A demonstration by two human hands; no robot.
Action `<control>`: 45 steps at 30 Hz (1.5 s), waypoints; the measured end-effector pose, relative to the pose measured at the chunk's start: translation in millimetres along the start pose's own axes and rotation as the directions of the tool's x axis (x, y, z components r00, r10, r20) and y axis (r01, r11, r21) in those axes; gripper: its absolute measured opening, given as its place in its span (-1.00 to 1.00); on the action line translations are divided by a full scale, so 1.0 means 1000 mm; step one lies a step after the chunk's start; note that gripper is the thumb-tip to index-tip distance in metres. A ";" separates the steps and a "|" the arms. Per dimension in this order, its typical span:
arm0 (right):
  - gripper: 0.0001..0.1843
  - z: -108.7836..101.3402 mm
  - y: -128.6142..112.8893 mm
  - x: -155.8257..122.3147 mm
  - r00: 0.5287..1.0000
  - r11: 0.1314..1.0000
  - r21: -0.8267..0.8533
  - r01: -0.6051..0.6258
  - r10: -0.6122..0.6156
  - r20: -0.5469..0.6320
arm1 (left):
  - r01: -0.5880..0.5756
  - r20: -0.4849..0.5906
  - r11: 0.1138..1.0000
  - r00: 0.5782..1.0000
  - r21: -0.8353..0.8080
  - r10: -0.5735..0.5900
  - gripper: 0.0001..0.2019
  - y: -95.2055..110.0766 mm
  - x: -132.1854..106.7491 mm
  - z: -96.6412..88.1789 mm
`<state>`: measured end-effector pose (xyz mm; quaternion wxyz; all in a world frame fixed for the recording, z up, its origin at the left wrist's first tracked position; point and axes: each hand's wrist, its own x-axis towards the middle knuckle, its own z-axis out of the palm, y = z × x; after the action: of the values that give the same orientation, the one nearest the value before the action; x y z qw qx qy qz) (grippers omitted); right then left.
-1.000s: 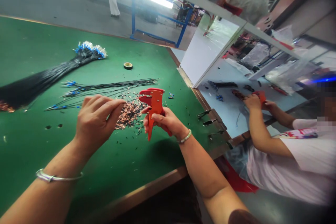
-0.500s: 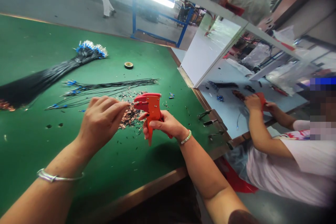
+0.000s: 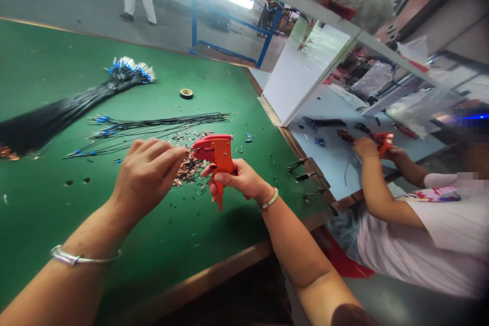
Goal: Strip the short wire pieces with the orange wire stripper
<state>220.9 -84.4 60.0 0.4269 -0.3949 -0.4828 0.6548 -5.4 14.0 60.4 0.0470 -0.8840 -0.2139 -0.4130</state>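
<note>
My right hand (image 3: 239, 178) is wrapped round the handle of an orange and red wire stripper (image 3: 222, 155), its red jaws facing left. With thumb and fingertips pressed together, my left hand (image 3: 151, 175) pinches a thin dark wire (image 3: 190, 152) at the mouth of the jaws; most of it is hidden by the hand. Under the tool lies a pile of short copper and black wire clippings (image 3: 187, 169). Behind my left hand, several black wires with blue ends (image 3: 164, 122) lie on the green table (image 3: 160, 260).
A thick bundle of black wires (image 3: 76, 99) lies at the left. A roll of tape (image 3: 186, 93) sits farther back. Metal clamps (image 3: 305, 177) line the table's right edge, beside a white upright panel (image 3: 301, 71). At right, a co-worker (image 3: 416, 234) handles a similar red tool (image 3: 383, 142).
Both my hands and the wire stripper stay in nearly the same place. The co-worker's tool has turned, and a person walking in the background has moved left.
</note>
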 end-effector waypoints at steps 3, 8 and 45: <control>-0.41 0.000 0.002 0.000 1.000 0.999 -0.032 0.006 -0.007 -0.030 | -0.001 0.000 1.000 1.000 0.001 0.001 -0.92 0.000 0.000 -0.001; -0.44 0.002 0.004 0.001 0.997 0.997 -0.064 0.044 -0.048 -0.059 | 0.007 -0.065 1.000 0.998 -0.012 -0.008 -0.87 0.001 0.000 -0.001; -0.53 -0.002 0.001 -0.002 0.995 0.994 0.071 0.082 -0.086 0.048 | 0.006 -0.160 1.000 0.987 0.028 -0.001 -0.91 0.002 0.001 0.002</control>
<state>223.3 -85.7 58.4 0.4549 -0.3424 -0.4869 0.6624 -2.8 13.5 60.1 0.0756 -0.8468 -0.2168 -0.4798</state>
